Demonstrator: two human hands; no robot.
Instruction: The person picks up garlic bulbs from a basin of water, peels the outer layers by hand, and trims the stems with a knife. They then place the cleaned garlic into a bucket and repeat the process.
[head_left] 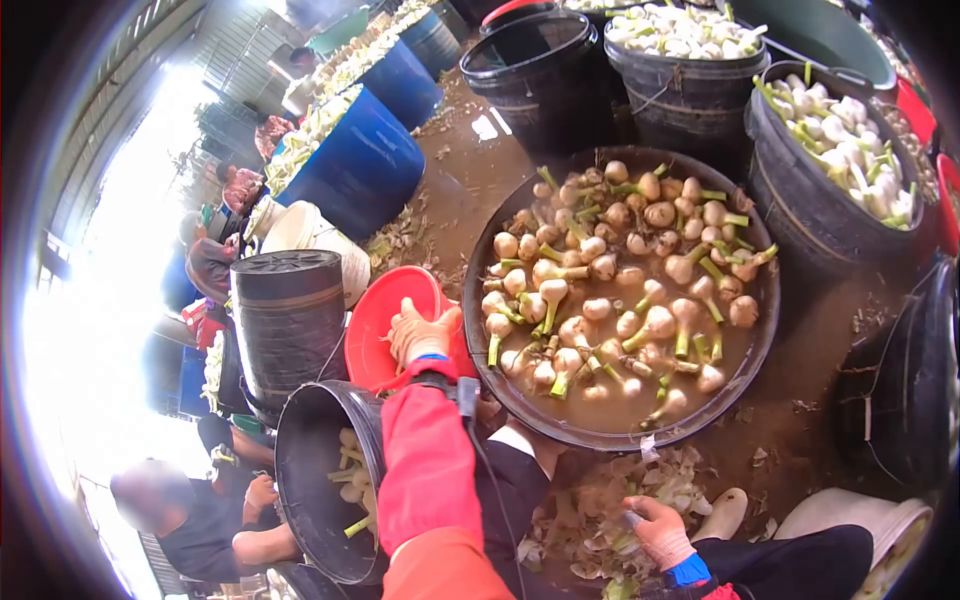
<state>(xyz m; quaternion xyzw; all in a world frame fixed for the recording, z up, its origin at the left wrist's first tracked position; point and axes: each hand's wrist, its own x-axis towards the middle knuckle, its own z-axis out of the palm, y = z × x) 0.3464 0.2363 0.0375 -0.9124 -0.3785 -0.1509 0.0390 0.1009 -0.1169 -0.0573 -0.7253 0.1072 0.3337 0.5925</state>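
Note:
My left hand (422, 336), in a glove or bare with a red sleeve behind it, lies on the right rim of a red plastic basin (372, 325). Its fingers are bent over the rim. Low in the view, my right hand (662, 536) is closed, thumb uppermost, above a heap of garlic peelings (605, 510). A small greyish bit shows at its fingertips, too little to name. Ahead stands a wide black tub (480, 340) of muddy water, with many garlic bulbs (655, 325) on short green stems floating in it.
A tilted black bucket (325, 500) with a few bulbs stands left of my sleeve. Black buckets (690, 90) of whiter garlic line the back right; blue barrels (365, 160) stand back left. A person (200, 520) works at lower left. A white bucket (850, 525) lies lower right.

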